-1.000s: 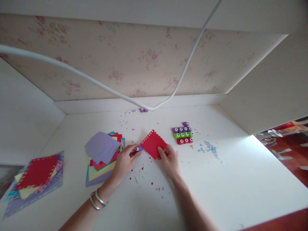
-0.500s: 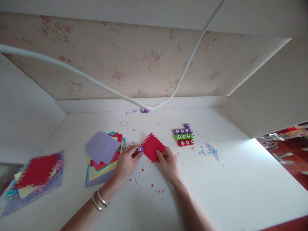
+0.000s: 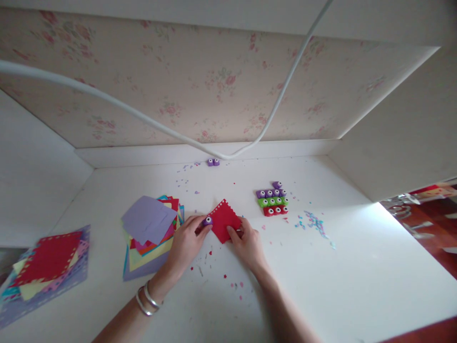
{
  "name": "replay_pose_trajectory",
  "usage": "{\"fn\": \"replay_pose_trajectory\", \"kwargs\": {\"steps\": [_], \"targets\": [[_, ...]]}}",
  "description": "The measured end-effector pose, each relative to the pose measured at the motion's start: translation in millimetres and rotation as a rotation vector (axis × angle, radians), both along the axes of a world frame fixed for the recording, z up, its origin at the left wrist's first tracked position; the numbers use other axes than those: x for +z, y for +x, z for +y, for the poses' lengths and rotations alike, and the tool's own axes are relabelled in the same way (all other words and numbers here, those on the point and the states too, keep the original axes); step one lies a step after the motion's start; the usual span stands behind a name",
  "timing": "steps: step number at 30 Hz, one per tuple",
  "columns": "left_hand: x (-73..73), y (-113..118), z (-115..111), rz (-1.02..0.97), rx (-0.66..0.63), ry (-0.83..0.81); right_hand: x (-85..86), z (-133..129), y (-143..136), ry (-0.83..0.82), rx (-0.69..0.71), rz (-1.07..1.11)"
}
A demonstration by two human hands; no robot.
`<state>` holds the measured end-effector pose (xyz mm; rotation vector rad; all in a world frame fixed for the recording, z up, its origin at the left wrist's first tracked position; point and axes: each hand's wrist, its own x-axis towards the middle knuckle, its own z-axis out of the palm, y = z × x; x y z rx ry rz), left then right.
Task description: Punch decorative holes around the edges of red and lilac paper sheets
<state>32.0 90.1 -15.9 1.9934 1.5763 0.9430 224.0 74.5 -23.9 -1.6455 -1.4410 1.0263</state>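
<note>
Left of the red paper (image 3: 223, 220), the left hand (image 3: 187, 238) pinches a purple punch (image 3: 207, 221); the right hand (image 3: 249, 243), pinching the paper, has drawn it slightly closer, apparently shifting where they meet.

My one view comes from a camera on my head, facing forward and down over the white desk (image 3: 350, 286). It looks from above and behind my left hand (image 3: 188, 240) and right hand (image 3: 247, 242), near enough that my forearms (image 3: 285, 307) rise from the bottom edge. The flowered wallpaper (image 3: 150, 71) fills much of the upper half, a white cable (image 3: 117, 103) crossing before it; far right, the view reaches past the desk to reddish floor (image 3: 433, 228).
</note>
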Motion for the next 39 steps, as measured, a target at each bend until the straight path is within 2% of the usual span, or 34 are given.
{"fn": "replay_pose_trajectory", "kwargs": {"steps": [13, 22, 32, 39], "targets": [[-2.2, -2, 1, 0.014, 0.002, -0.015, 1.9, 1, 1, -0.026, 0.007, 0.023], [12.7, -2, -1, -0.005, 0.063, -0.091, 3.1, 1, 0, -0.019, 0.003, 0.019], [13.9, 1, 15, -0.054, 0.050, -0.171, 4.5, 1, 1, -0.011, 0.013, -0.020], [10.4, 4, 27, 0.010, 0.087, -0.398, 3.6, 1, 1, -0.001, 0.008, -0.053]]}}
